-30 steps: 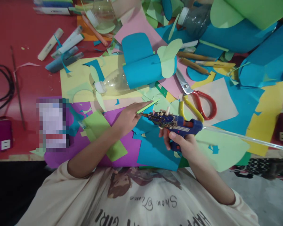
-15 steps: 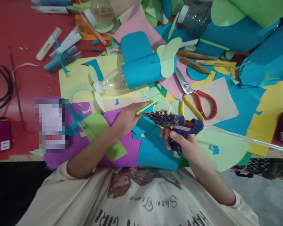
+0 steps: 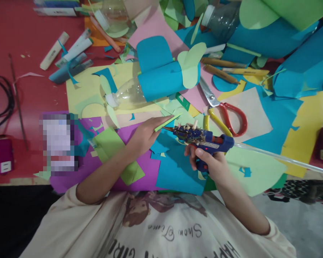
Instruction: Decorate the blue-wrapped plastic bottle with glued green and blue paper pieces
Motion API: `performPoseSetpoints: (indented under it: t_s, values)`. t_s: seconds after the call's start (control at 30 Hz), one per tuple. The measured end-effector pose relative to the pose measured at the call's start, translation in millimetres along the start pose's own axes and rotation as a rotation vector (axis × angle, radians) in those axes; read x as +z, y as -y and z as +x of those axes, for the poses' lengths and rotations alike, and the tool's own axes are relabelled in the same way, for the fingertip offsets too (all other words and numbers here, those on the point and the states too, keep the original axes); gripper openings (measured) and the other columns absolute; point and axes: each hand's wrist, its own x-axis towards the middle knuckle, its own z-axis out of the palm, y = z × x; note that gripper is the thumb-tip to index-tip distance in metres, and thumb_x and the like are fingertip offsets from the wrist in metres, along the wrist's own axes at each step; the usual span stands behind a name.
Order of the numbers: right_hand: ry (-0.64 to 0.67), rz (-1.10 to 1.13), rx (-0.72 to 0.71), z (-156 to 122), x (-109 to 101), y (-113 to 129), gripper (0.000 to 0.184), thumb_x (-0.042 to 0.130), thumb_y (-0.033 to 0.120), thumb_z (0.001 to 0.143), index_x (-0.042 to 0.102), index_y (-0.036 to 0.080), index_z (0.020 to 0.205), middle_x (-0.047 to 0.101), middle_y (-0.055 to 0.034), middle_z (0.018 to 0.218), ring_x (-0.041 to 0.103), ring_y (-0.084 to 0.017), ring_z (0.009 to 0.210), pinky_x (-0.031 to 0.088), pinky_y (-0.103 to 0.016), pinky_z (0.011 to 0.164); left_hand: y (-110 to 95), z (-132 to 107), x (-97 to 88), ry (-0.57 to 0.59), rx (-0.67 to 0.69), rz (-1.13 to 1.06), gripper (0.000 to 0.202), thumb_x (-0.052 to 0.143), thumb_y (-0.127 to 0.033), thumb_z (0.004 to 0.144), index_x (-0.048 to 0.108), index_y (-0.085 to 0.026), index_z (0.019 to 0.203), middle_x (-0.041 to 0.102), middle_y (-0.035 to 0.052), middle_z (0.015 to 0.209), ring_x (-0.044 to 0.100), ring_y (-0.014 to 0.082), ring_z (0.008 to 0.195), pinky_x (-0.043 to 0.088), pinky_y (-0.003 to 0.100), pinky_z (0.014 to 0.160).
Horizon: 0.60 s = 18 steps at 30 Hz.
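My left hand (image 3: pixel 145 134) is closed on a narrow light green paper strip (image 3: pixel 168 122), held up over the paper sheets. Wrapped round the handle of a blue hot glue gun (image 3: pixel 208 141) is my right hand (image 3: pixel 208 161). The gun's nozzle points left and meets or nearly meets the strip's lower edge; actual contact is hard to tell. Dried scraps cling to the gun's front, and a long clear glue stick (image 3: pixel 280 156) sticks out of its back. Beyond my hands lies a plastic bottle (image 3: pixel 130 94) wrapped in blue paper, with light green paper pieces attached.
Scissors (image 3: pixel 218 107) with red and yellow handles lie behind the glue gun. Markers (image 3: pixel 72 53) lie at the back left, near another bottle (image 3: pixel 114 18). A blurred-out rectangular object (image 3: pixel 57 143) rests at the left. Coloured paper, including a purple sheet (image 3: pixel 148 172), covers the red table (image 3: pixel 5 43).
The glue gun in my right hand has shifted slightly right, its nozzle sliding a little along the strip's edge. My left hand keeps its hold on the strip, nearly still.
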Motion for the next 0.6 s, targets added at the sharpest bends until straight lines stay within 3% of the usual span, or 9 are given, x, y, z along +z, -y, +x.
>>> performPoseSetpoints:
  t_s: [0.33, 0.6]
  values:
    - [-0.043, 0.009, 0.054, -2.2, -5.7, -6.3, 0.037, 0.059, 0.056, 0.083, 0.059, 0.02, 0.073, 0.056, 0.0007, 0.053, 0.048, -0.012, 0.044, 0.035, -0.026, 0.044, 0.1, 0.0, 0.7, -0.005, -0.009, -0.009, 0.04, 0.036, -0.024, 0.096, 0.058, -0.025, 0.13, 0.066, 0.005, 0.128, 0.062, 0.0206, 0.119, 0.05, 0.033, 0.102]
    - [-0.083, 0.019, 0.003, 0.4, -8.4, -4.4, 0.035, 0.061, 0.05, 0.082, 0.056, 0.019, 0.068, 0.063, -0.0017, 0.065, 0.05, -0.01, 0.045, 0.038, -0.025, 0.042, 0.9, -1.6, 1.3, -0.023, 0.019, 0.002, 0.039, 0.036, -0.028, 0.099, 0.057, -0.019, 0.13, 0.066, 0.0079, 0.128, 0.062, 0.0204, 0.118, 0.05, 0.032, 0.101]
